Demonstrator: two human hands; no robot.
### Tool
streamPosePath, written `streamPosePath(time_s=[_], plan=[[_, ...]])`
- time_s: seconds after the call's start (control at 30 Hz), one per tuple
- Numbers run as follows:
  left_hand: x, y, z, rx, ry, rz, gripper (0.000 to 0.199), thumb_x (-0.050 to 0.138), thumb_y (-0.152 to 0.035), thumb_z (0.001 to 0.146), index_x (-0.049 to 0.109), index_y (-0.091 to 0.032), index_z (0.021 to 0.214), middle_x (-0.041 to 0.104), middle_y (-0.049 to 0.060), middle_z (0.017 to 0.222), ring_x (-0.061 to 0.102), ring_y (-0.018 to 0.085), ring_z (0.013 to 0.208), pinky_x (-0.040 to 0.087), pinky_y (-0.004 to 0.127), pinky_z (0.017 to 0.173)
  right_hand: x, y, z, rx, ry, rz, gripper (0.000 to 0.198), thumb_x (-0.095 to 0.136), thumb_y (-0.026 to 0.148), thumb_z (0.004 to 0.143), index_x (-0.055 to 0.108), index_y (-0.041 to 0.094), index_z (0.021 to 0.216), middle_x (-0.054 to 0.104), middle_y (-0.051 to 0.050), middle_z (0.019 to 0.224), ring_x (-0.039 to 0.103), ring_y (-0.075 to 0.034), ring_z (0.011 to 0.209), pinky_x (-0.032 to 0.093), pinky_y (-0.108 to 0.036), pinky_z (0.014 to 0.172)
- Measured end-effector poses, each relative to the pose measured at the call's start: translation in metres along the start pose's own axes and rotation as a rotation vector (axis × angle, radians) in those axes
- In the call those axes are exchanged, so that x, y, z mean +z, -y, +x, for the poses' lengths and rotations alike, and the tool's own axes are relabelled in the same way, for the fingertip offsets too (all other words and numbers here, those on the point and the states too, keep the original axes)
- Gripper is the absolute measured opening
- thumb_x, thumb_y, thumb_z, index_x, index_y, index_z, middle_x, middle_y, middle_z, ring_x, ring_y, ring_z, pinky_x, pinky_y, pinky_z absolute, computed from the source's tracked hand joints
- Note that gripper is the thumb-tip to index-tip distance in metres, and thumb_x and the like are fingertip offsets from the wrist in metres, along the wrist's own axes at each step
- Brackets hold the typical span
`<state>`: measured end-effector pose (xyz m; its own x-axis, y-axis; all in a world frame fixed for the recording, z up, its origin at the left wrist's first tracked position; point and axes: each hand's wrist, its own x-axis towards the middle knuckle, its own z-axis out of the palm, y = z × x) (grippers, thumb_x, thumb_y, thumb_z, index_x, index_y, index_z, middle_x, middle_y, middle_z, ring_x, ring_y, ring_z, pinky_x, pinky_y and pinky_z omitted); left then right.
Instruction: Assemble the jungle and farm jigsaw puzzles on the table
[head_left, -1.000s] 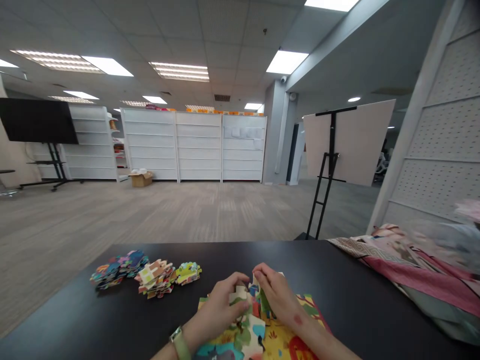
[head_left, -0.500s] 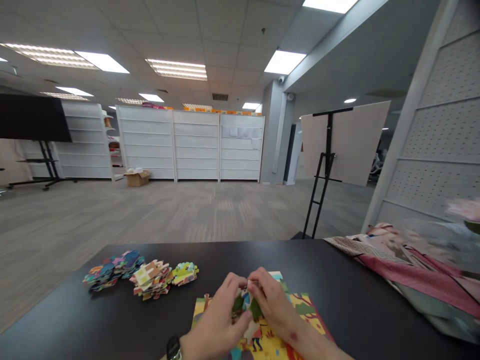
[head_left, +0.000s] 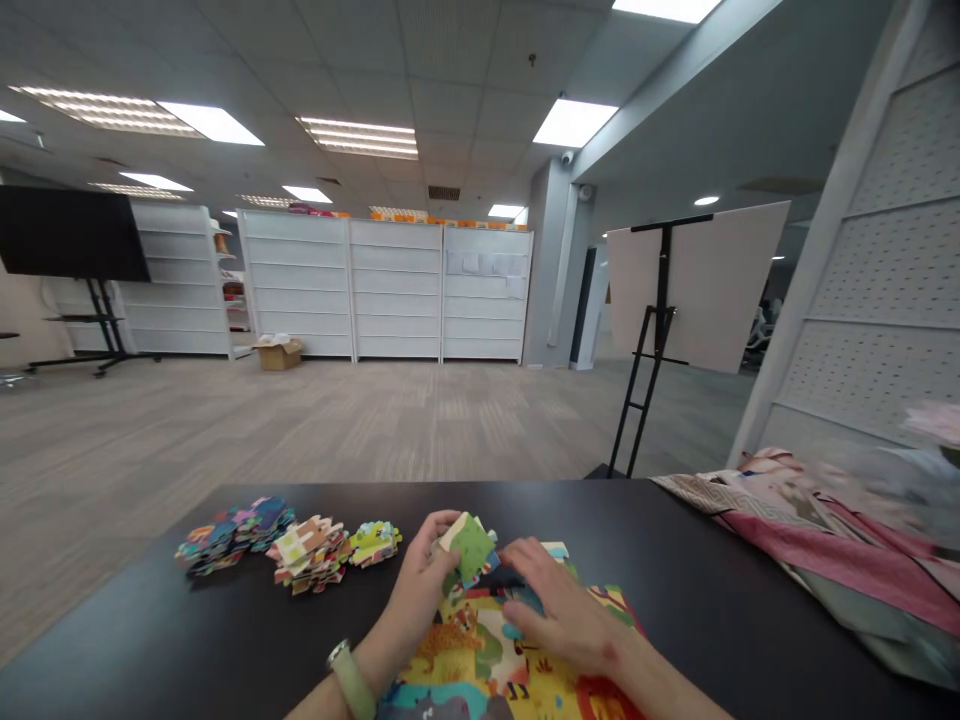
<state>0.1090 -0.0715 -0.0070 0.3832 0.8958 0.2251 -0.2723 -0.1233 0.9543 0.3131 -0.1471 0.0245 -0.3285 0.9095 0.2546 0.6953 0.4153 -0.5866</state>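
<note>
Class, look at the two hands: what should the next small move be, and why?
Probably bring the right hand onto the exposed edge of the puzzle pieces. The left hand grips them from one side, a bluish part juts out toward the right hand, and that hand is open close beside it.

Puzzle pieces (head_left: 471, 545) matt, cardboard-like; tabletop (head_left: 225, 640) smooth, faintly glossy

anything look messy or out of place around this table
Nothing looks spilled or plainly damaged. The fabric at the right of the table is bunched and rumpled rather than folded flat, which looks untidy. The loose puzzle piles at left are stacked unevenly, with edges jutting out.
</note>
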Motion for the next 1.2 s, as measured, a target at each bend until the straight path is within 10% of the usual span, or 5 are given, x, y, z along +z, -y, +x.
streamPosePath(time_s=[0.13, 0.5, 0.7, 0.97, 1.2], plan=[[-0.007, 0.006, 0.007, -0.134, -0.127, -0.194, 0.039, 0.058, -0.029, 0.073, 0.05, -0.023, 0.111, 0.064, 0.003, 0.101, 0.064, 0.018, 0.08, 0.053, 0.031, 0.074, 0.004, 0.004, 0.001, 0.066, 0.106, -0.067, 0.056, 0.086, 0.041, 0.062, 0.068, 0.02, 0.11, 0.061, -0.007, 0.117, 0.054, -0.028, 0.109, 0.043, -0.041, 0.1], [0.001, 0.009, -0.008, -0.061, 0.069, 0.111, 0.036, 0.054, -0.042, 0.092, 0.051, -0.02, 0.121, 0.065, 0.004, 0.102, 0.061, 0.019, 0.088, 0.048, 0.027, 0.076, 0.009, -0.005, 0.013, 0.212, -0.045, 0.631, 0.03, 0.065, 0.048, 0.083, 0.052, 0.022, 0.089, 0.066, 0.003, 0.075, 0.064, -0.017, 0.067, 0.048, -0.026, 0.063], [0.011, 0.001, -0.02, 0.059, 0.204, 0.373, 0.038, 0.066, -0.034, 0.087, 0.056, -0.021, 0.121, 0.063, 0.006, 0.114, 0.058, 0.023, 0.103, 0.044, 0.029, 0.087, 0.003, -0.001, 0.01, 0.163, -0.16, 0.154, 0.012, 0.065, 0.03, 0.084, 0.06, 0.022, 0.09, 0.062, 0.002, 0.081, 0.057, -0.015, 0.071, 0.043, -0.025, 0.066], [0.005, 0.009, -0.009, -0.008, 0.035, 0.178, 0.035, 0.064, -0.029, 0.081, 0.054, -0.02, 0.114, 0.063, 0.004, 0.101, 0.059, 0.018, 0.085, 0.046, 0.026, 0.077, -0.036, -0.015, -0.008, 0.126, 0.23, -0.041, 0.054, 0.086, 0.041, 0.062, 0.068, 0.023, 0.109, 0.057, -0.008, 0.126, 0.051, -0.03, 0.119, 0.039, -0.04, 0.104], [0.001, 0.016, -0.007, -0.019, 0.045, 0.143, 0.037, 0.066, -0.03, 0.081, 0.055, -0.02, 0.115, 0.064, 0.002, 0.097, 0.06, 0.016, 0.082, 0.047, 0.024, 0.073, -0.022, -0.035, 0.0, 0.208, -0.021, 0.297, 0.026, 0.073, 0.041, 0.077, 0.061, 0.022, 0.09, 0.064, 0.003, 0.079, 0.057, -0.015, 0.073, 0.047, -0.025, 0.069]])
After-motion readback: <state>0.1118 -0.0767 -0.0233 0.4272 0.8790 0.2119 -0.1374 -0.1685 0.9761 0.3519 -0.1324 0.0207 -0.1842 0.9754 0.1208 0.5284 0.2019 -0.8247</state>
